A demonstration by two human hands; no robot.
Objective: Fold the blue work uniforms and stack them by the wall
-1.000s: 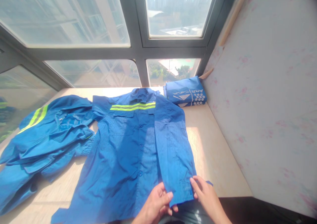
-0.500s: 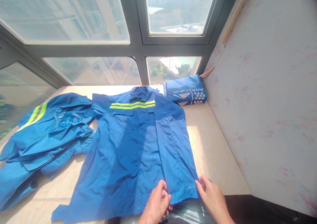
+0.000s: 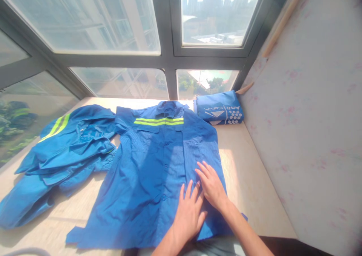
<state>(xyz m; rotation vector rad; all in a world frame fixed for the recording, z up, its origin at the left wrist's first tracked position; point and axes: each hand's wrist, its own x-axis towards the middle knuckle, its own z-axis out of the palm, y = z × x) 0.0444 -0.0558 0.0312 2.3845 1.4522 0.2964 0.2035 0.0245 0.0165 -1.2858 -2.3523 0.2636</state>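
Note:
A blue work shirt (image 3: 144, 165) lies spread front up, its collar toward the window and a yellow-and-grey reflective band across the chest. One side is folded inward over the front. My left hand (image 3: 189, 210) rests flat on the lower right of the shirt with its fingers spread. Just beside it, my right hand (image 3: 210, 182) lies on the folded part, fingers extended and slightly bent. The hands are close together, and neither grips the cloth.
Left of the shirt lies a crumpled blue garment (image 3: 70, 154) with reflective stripes. A folded blue bundle with white print (image 3: 219, 107) sits by the window frame (image 3: 113, 61). A patterned wall (image 3: 311, 116) borders the pale tabletop (image 3: 254, 195) on the right.
Both hands have left the shirt's bottom hem and moved up onto its folded right part, their fingers now spread. The view has shifted, so things appear slightly farther right.

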